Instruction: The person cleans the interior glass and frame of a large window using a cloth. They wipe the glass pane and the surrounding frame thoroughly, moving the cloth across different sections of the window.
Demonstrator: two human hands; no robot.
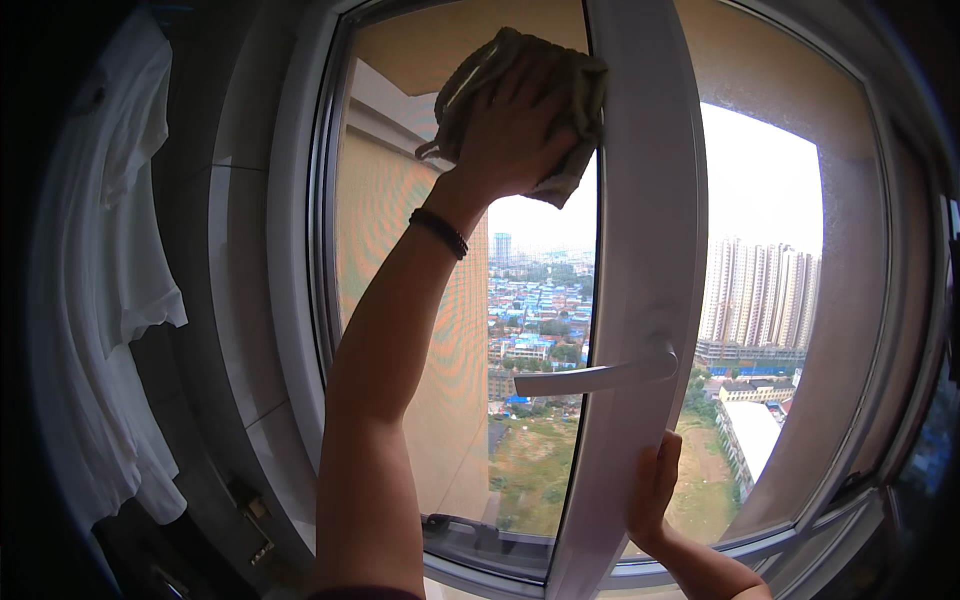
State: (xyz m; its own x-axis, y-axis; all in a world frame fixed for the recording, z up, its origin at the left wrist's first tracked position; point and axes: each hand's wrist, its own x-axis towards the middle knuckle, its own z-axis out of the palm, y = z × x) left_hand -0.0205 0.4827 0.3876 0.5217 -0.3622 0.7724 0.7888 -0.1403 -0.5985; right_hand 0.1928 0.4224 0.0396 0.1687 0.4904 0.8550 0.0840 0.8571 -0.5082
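My left hand (pixel 517 135) is raised high and presses a dark, folded cloth (pixel 585 97) against the upper part of the left window pane (pixel 540 450). The cloth reaches to the edge of the white window frame (pixel 645 225). A dark beaded bracelet circles my left wrist. Lower down, my right hand (pixel 658 484) rests against the right edge of the same upright frame member, below the window handle (pixel 592 377); part of the hand is hidden behind that edge. The handle lies sideways, pointing left.
White fabric (pixel 112 300) hangs at the far left beside a tiled wall (pixel 251 300). Another glass pane (pixel 757 180) stands right of the frame member. A window sash edge (pixel 825 540) juts at the lower right. High-rise buildings (pixel 757 300) and low roofs show far below outside.
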